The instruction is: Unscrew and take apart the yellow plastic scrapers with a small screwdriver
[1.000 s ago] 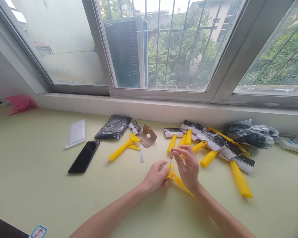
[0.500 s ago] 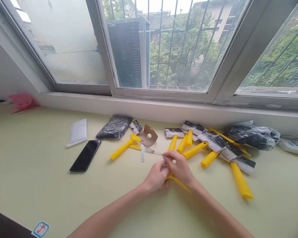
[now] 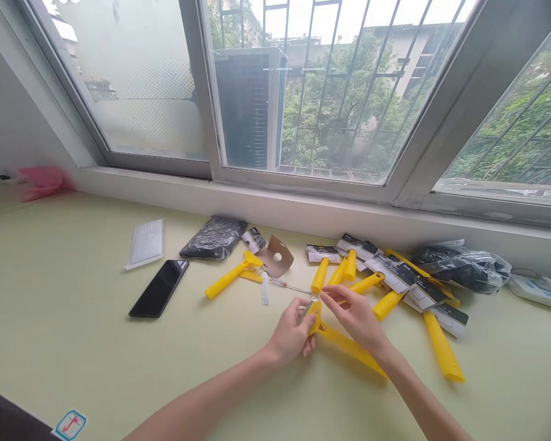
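Note:
My left hand [image 3: 291, 331] is closed around the head of a yellow scraper [image 3: 349, 348], whose long handle slants down to the right. A metallic strip shows at the head's upper edge, partly covered by my fingers. My right hand [image 3: 356, 315] hovers just above and right of that edge, thumb and fingertips drawn together. Whatever sits between them is too small to make out. Just beyond my hands lies a screwdriver [image 3: 278, 282] with a thin shaft. Beside it are a narrow pale strip [image 3: 265, 289] and another yellow scraper [image 3: 227, 280].
Several yellow scrapers with printed card sleeves [image 3: 390, 272] crowd the right side of the table. Farther left are a black phone [image 3: 159, 289], a white packet [image 3: 146, 243], a dark plastic-wrapped bundle [image 3: 215, 237] and a brown card piece [image 3: 278, 257]. A window sill runs behind.
My right hand has moved right, away from my left, uncovering the scraper's head. The held scraper's handle has swung out to the lower right. The view has also shifted slightly.

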### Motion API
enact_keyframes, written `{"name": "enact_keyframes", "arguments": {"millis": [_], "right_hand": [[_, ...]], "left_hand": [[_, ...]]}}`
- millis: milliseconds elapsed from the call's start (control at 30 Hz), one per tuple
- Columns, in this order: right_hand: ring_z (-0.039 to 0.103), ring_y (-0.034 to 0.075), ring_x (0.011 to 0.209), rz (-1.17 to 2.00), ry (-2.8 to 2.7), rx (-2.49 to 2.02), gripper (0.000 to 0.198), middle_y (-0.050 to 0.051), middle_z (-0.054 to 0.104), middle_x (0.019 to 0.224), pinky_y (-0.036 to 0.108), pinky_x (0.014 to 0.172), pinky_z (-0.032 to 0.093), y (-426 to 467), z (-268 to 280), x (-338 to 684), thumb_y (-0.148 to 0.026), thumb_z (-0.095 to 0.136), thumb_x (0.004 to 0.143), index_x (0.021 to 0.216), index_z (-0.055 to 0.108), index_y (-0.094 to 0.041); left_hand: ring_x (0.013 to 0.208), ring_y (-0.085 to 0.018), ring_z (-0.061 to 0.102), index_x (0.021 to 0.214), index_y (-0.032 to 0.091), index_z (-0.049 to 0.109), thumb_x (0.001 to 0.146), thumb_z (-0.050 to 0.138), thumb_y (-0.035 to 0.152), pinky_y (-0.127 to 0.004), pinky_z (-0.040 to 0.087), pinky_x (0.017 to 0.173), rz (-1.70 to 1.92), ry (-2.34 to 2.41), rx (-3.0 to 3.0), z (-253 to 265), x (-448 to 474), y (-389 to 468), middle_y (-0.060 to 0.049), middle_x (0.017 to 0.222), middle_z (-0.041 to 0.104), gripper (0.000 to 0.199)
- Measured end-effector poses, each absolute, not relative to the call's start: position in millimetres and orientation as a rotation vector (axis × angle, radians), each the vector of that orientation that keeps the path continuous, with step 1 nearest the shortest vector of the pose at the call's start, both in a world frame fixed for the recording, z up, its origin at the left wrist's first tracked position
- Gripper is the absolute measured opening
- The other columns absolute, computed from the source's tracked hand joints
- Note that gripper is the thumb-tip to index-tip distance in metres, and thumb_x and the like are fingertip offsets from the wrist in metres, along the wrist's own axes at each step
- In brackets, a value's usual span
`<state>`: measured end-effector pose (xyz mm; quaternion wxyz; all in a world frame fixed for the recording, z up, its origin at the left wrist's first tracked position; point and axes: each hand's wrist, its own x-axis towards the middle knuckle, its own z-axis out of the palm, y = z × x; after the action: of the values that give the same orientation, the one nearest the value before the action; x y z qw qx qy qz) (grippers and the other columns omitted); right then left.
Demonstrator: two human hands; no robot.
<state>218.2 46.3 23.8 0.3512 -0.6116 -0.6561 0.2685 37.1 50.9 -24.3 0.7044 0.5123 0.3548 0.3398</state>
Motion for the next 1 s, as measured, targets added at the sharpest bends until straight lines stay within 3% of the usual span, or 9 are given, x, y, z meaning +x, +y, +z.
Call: {"name": "enact_keyframes", "arguments": {"millis": [100, 267, 367, 533, 633, 800, 1000], "right_hand": [[0.067, 0.019, 0.091, 0.519, -1.952, -1.604, 0.030, 0.008, 0.071, 0.106, 0.030, 0.078, 0.053, 70, 38, 197, -0.040, 0.046, 0.101, 0.110, 0.067, -0.020], [0.062, 0.015, 0.071, 0.571, -2.297, -1.638, 0.022, 0.006, 0.069, 0.091, 0.028, 0.065, 0.049, 132, 40, 140, -0.033, 0.072, 0.087, 0.073, 0.065, -0.018], [0.062, 0.013, 0.073, 0.575, -2.384, -1.630, 0.022, 0.002, 0.067, 0.088, 0.029, 0.069, 0.053, 155, 37, 122, -0.036, 0.067, 0.094, 0.087, 0.065, -0.015], [0.064, 0.016, 0.081, 0.481, -2.246, -1.446, 0.013, 0.004, 0.067, 0.088, 0.028, 0.074, 0.052, 137, 54, 146, -0.025, 0.063, 0.093, 0.081, 0.064, -0.019], [0.066, 0.017, 0.084, 0.387, -2.030, -1.383, 0.018, 0.007, 0.067, 0.098, 0.032, 0.080, 0.055, 103, 68, 182, -0.030, 0.045, 0.102, 0.102, 0.061, -0.020], [0.070, 0.018, 0.076, 0.525, -1.639, -1.132, 0.018, 0.006, 0.070, 0.094, 0.033, 0.076, 0.060, 53, 66, 225, -0.033, 0.066, 0.093, 0.107, 0.063, -0.022], [0.070, 0.018, 0.079, 0.492, -1.686, -1.115, 0.016, 0.005, 0.069, 0.099, 0.035, 0.079, 0.061, 28, 45, 228, -0.024, 0.067, 0.093, 0.109, 0.064, -0.025]], "left_hand": [[0.039, -0.007, 0.053, 0.108, 0.021, 0.045, 0.088, 0.060, 0.063, -0.020, 0.035, 0.032, 0.705, 0.780, 1.156, -25, 37, 52, -0.003, 0.089, 0.064, 0.049], [0.038, -0.008, 0.053, 0.115, 0.020, 0.040, 0.084, 0.066, 0.064, -0.020, 0.038, 0.033, 0.683, 0.797, 1.132, -27, 39, 57, -0.002, 0.085, 0.063, 0.059], [0.038, -0.007, 0.052, 0.106, 0.021, 0.040, 0.083, 0.066, 0.064, -0.020, 0.038, 0.033, 0.667, 0.804, 1.132, -30, 39, 57, -0.001, 0.083, 0.062, 0.056], [0.041, -0.007, 0.054, 0.102, 0.021, 0.042, 0.085, 0.064, 0.062, -0.019, 0.039, 0.034, 0.665, 0.815, 1.133, -29, 37, 56, -0.001, 0.084, 0.064, 0.049], [0.040, -0.008, 0.055, 0.102, 0.021, 0.043, 0.087, 0.064, 0.057, -0.018, 0.038, 0.033, 0.653, 0.813, 1.131, -25, 37, 56, -0.003, 0.084, 0.066, 0.045], [0.038, -0.007, 0.055, 0.102, 0.020, 0.042, 0.087, 0.065, 0.054, -0.019, 0.040, 0.031, 0.645, 0.826, 1.110, -24, 38, 58, -0.004, 0.089, 0.067, 0.043], [0.039, -0.007, 0.056, 0.106, 0.020, 0.042, 0.089, 0.063, 0.053, -0.019, 0.039, 0.031, 0.640, 0.841, 1.104, -24, 37, 57, -0.003, 0.091, 0.065, 0.042]]}}
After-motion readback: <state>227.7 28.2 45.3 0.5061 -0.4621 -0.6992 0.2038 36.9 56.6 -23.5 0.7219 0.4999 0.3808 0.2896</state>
